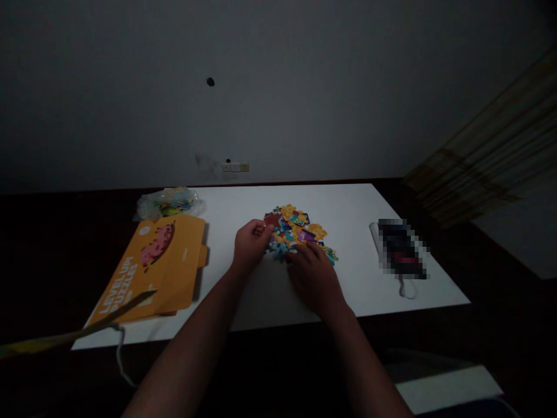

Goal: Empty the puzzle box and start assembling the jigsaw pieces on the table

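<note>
A heap of colourful jigsaw pieces [299, 227] lies in the middle of a white board [348, 209]. My left hand [250, 244] is at the heap's left edge, its fingers pinched on a dark red puzzle piece [272, 220]. My right hand [313, 276] rests palm down on the near side of the heap, its fingertips touching the pieces. The room is dim, so small details of the pieces are hard to make out.
An orange puzzle box [156, 267] lies flat at the board's left. Behind it sits a clear plastic bag [167, 203] with more pieces. A dark blurred object with a white cord [402, 249] lies at the right. A wall stands behind.
</note>
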`<state>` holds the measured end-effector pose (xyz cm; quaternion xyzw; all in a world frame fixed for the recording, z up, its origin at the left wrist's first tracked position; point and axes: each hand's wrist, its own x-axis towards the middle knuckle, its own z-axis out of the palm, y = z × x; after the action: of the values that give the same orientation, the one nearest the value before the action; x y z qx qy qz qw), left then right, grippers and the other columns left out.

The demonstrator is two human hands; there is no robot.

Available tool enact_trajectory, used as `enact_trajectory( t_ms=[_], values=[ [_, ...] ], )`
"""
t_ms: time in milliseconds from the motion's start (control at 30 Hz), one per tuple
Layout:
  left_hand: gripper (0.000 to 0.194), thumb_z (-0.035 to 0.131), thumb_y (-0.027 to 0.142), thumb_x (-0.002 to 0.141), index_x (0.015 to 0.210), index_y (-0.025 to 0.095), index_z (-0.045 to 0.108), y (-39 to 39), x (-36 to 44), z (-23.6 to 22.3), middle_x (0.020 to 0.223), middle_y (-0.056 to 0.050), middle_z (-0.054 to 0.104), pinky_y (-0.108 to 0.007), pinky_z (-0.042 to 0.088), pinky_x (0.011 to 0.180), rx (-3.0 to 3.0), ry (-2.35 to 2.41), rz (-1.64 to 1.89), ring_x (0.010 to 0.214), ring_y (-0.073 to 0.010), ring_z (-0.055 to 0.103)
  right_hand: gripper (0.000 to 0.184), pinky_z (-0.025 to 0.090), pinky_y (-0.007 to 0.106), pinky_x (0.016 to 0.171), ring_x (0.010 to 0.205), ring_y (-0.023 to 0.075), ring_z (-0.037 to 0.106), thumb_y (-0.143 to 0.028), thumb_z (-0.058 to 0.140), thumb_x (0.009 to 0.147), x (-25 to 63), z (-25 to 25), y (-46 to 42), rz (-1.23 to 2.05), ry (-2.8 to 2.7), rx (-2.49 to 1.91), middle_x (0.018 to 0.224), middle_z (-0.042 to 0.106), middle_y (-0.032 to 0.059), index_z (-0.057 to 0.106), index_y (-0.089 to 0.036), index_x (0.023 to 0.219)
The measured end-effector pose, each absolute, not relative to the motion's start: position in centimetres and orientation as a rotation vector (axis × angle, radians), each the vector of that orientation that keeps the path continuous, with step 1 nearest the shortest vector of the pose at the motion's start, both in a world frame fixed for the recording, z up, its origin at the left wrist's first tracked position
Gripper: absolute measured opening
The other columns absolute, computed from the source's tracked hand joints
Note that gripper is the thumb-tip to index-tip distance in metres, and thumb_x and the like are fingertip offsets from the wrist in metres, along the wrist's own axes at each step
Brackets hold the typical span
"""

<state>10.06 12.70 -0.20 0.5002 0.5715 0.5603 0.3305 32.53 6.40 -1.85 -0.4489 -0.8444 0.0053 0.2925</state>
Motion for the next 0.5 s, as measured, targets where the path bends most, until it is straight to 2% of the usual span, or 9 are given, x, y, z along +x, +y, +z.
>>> enact_trajectory(
  t_ms=[167,267,367,433,500],
  values=[
    [0.032,0.087,0.051,0.081,0.084,0.023,0.073,12.4,10.1,0.0,0.071,0.001,0.072,-0.026,0.049,0.059,1.343,1.471,1.422,0.062,-0.0148,0.062,0.043,0.061,0.068,0.119,0.145,0.0421,0.067,-0.035,0.062,0.113,32.7,-1.9,6.5,0.026,-2.148,-1.277,0.142,0.077,0.0162,0.069,-0.040,0.155],
    [0.035,0.090,0.054,0.080,0.086,0.022,0.075,12.0,10.2,0.4,0.072,0.001,0.073,-0.027,0.049,0.060,1.398,1.367,1.310,0.063,-0.0156,0.063,0.055,0.061,0.068,0.117,0.139,0.0417,0.071,-0.041,0.057,0.116,32.7,-1.4,6.1,0.070,-2.042,-1.300,0.146,0.075,0.0176,0.052,-0.037,0.171],
    [0.035,0.090,0.055,0.082,0.086,0.023,0.079,11.5,10.5,0.6,0.077,0.000,0.076,-0.028,0.051,0.066,1.571,1.236,1.156,0.070,-0.0175,0.066,0.068,0.062,0.067,0.113,0.138,0.0422,0.071,-0.042,0.054,0.117,32.7,-1.0,5.7,0.143,-1.942,-1.324,0.154,0.071,0.0227,0.035,-0.025,0.181],
    [0.030,0.089,0.052,0.087,0.083,0.023,0.081,11.3,10.9,0.7,0.079,0.000,0.076,-0.030,0.051,0.072,1.710,1.174,1.057,0.074,-0.0179,0.067,0.066,0.063,0.066,0.111,0.135,0.0419,0.073,-0.040,0.053,0.117,32.9,-0.9,5.7,0.189,-1.914,-1.326,0.152,0.073,0.0232,0.040,-0.023,0.179],
    [0.026,0.083,0.048,0.094,0.083,0.024,0.082,11.2,11.3,0.7,0.079,0.000,0.076,-0.031,0.050,0.075,1.821,1.142,0.981,0.076,-0.0181,0.067,0.055,0.065,0.065,0.107,0.126,0.0404,0.077,-0.039,0.055,0.116,33.1,-1.0,5.8,0.228,-1.896,-1.315,0.143,0.078,0.0198,0.055,-0.028,0.170]
  ],
)
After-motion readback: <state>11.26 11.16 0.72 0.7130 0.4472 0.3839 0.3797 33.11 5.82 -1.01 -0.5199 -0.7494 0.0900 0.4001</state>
